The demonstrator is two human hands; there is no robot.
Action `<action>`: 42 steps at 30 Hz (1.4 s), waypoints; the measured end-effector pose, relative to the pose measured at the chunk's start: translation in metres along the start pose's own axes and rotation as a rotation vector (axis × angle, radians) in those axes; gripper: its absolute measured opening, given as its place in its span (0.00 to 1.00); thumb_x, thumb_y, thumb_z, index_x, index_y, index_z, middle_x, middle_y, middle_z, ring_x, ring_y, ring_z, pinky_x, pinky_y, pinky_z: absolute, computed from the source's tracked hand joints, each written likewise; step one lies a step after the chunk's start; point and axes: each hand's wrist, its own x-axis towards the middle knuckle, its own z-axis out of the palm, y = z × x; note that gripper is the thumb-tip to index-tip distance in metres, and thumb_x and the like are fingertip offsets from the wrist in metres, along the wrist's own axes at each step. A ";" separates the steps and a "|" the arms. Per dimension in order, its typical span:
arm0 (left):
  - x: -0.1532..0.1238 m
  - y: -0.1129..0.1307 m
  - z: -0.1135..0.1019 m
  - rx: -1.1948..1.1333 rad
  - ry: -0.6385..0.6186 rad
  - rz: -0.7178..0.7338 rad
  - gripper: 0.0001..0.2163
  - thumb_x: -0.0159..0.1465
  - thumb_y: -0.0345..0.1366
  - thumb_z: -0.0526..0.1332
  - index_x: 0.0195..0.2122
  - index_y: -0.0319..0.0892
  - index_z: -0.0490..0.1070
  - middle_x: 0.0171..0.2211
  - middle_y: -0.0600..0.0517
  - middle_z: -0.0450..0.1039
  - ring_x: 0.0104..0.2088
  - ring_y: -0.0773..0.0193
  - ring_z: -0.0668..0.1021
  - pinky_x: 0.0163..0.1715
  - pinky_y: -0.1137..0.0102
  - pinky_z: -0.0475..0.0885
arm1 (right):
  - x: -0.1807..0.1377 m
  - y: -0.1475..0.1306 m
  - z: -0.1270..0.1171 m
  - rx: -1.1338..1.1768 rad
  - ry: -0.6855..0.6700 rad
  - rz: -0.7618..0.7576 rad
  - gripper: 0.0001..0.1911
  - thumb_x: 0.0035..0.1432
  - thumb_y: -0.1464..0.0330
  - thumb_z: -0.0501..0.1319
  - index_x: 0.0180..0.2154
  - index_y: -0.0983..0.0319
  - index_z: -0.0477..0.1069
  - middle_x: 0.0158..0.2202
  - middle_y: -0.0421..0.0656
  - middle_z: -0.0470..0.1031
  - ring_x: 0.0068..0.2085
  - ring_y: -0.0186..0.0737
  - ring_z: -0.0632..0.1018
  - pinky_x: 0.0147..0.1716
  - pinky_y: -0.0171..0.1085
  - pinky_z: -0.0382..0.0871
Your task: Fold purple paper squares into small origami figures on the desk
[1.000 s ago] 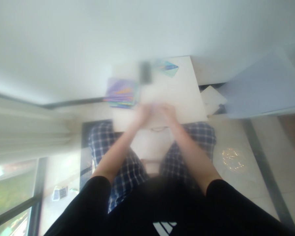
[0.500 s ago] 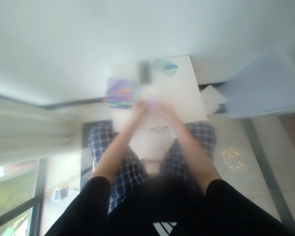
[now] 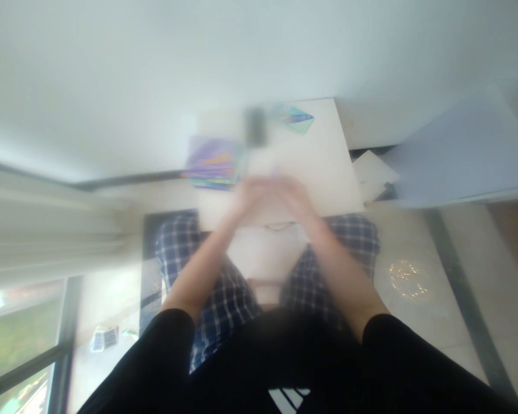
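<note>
Take the spot where your hands meet as the dial's centre, with twelve straight ahead of you: toward seven or eight o'clock, small blue-and-white cards (image 3: 105, 339) lie on the floor (image 3: 125, 270) near the window (image 3: 23, 322). Between nine and ten, a pile of coloured sheets (image 3: 213, 161), mostly purple with orange streaks, sits at the edge of the white table (image 3: 323, 164). Your left hand (image 3: 251, 191) is just beside that pile, over the table's near part. A dark, blurred rectangular object (image 3: 255, 127) lies just short of twelve. At the centre, a faint purple thing (image 3: 275, 171) shows at your fingertips, between your hands; your right hand (image 3: 294, 191) comes in from five. Blur hides the fingers, so you cannot tell whether either grip is closed on it. At one o'clock lies a blue-green folded paper (image 3: 300, 119); toward four, a glittering golden ring (image 3: 409, 280) rests on the floor.
</note>
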 end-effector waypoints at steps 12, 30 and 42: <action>0.008 -0.011 -0.006 -0.175 -0.035 -0.047 0.13 0.59 0.45 0.69 0.39 0.42 0.82 0.43 0.47 0.83 0.48 0.52 0.82 0.53 0.60 0.74 | 0.001 -0.001 -0.001 0.151 -0.028 -0.025 0.25 0.43 0.48 0.71 0.37 0.59 0.79 0.42 0.45 0.83 0.47 0.46 0.82 0.53 0.45 0.75; 0.002 -0.008 0.003 -0.070 -0.015 -0.088 0.10 0.59 0.39 0.67 0.40 0.41 0.82 0.42 0.48 0.83 0.45 0.54 0.83 0.51 0.60 0.76 | 0.003 -0.003 0.001 -0.027 0.206 0.077 0.17 0.34 0.68 0.72 0.32 0.62 0.77 0.29 0.40 0.81 0.36 0.44 0.82 0.41 0.45 0.79; 0.007 -0.032 0.003 0.016 0.141 -0.045 0.06 0.57 0.36 0.65 0.32 0.42 0.80 0.34 0.50 0.83 0.37 0.56 0.83 0.42 0.62 0.79 | -0.004 -0.003 0.002 -0.113 0.034 -0.173 0.21 0.47 0.55 0.69 0.41 0.58 0.77 0.44 0.44 0.83 0.48 0.46 0.82 0.54 0.45 0.75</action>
